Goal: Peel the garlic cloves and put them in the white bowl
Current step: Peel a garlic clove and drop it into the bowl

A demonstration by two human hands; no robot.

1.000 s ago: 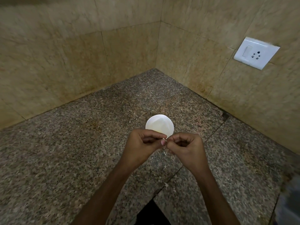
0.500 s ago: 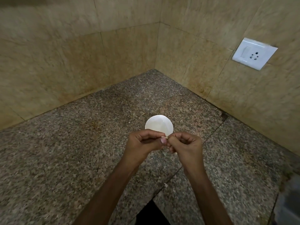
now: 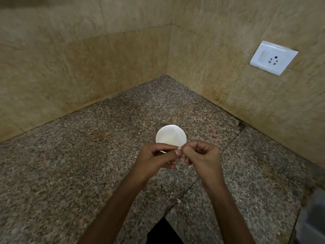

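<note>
On my left, the beige tiled wall (image 3: 52, 67) comes down to the speckled granite counter (image 3: 70, 164). My left hand (image 3: 155, 157) is above this counter, near the middle of the view. Its fingers are curled, and the thumb and forefinger pinch a small garlic clove (image 3: 179, 148). The clove sits between the fingertips of both my hands, so only a small pale bit of it shows.

Just behind my hands, the white bowl (image 3: 174, 132) stands on the counter, and my left hand covers part of its near rim. Something pale yellow (image 3: 170, 142) lies inside the bowl, but I cannot tell what it is.

My right hand (image 3: 202, 155) meets the left one at the fingertips. Its fingers are curled too, and it pinches the same clove from the other side. Thin white strips of peel (image 3: 177, 167) hang under my hands, and a few peel scraps (image 3: 178, 181) lie on the counter below.

Further right, a white socket plate (image 3: 273, 58) with a switch is fixed on the wall. At the lower right edge there is a grey blurred thing (image 3: 313, 217) that I cannot identify.
</note>
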